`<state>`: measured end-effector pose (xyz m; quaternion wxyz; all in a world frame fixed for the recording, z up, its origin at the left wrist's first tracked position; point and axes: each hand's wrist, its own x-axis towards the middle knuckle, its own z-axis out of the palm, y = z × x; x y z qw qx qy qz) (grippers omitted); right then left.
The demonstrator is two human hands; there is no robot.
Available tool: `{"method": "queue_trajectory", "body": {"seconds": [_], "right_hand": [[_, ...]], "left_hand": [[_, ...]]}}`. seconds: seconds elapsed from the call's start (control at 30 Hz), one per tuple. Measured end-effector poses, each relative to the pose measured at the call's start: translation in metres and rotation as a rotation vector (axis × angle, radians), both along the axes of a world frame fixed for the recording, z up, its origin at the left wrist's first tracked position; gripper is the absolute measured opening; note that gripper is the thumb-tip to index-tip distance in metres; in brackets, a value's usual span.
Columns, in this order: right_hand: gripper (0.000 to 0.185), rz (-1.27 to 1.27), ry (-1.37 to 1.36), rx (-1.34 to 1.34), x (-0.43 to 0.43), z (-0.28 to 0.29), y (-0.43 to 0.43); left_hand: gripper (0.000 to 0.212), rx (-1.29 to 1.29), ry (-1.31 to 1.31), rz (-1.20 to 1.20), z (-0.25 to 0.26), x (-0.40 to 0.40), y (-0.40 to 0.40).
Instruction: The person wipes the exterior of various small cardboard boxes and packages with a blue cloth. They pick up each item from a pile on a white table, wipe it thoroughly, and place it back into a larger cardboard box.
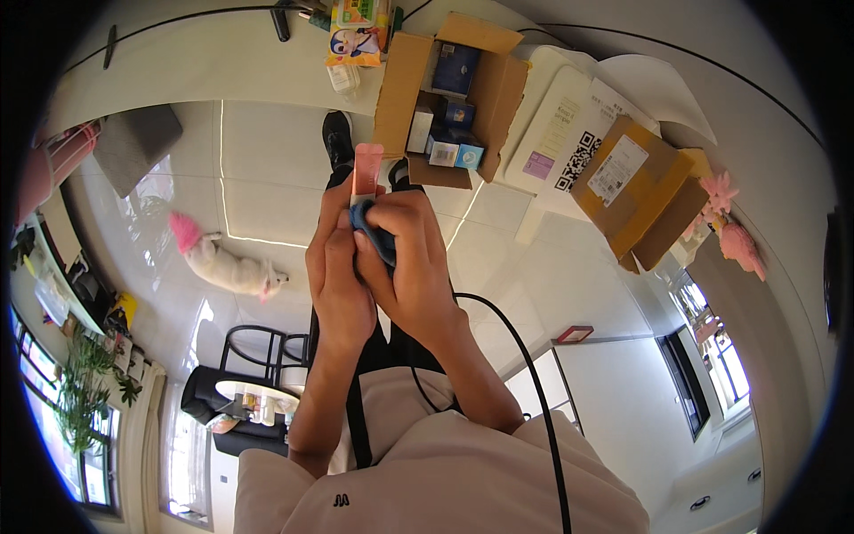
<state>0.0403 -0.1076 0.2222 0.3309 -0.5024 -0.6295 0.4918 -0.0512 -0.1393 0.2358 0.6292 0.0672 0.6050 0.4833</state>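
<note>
Both hands meet in front of my body, above the floor. My left hand (340, 270) holds a pink tube-like item (367, 170), whose flat pink end points away from me. Pinched in my right hand (420, 260) is a dark blue cloth (380, 240), pressed against the pale lower end of the pink item. The fingers of both hands touch or nearly touch around the cloth. Part of the pink item is hidden by the cloth and fingers.
An open cardboard box (514, 100) with several small boxes stands on a white table (200, 60). Beside it are a wipes packet (355, 43) and a second carton (634, 190). A white dog (230, 270) lies on the tiled floor. A black cable (534, 360) passes my right arm.
</note>
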Motion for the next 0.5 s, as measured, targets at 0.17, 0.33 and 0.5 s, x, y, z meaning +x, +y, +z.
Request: {"method": "queue_trajectory", "body": {"seconds": [0.17,0.33,0.5], "right_hand": [[0.021,-0.007,-0.040,0.086,0.003,-0.013,0.023],[0.013,-0.112,0.001,0.030,-0.006,-0.015,0.046],[0.030,-0.056,-0.059,0.037,0.000,0.000,-0.015]], "left_hand": [[0.050,0.006,0.042,0.150,-0.001,0.022,-0.005],[0.045,0.034,0.246,-0.032,-0.001,0.018,-0.005],[0.050,0.010,0.121,-0.210,0.000,-0.005,0.029]]}}
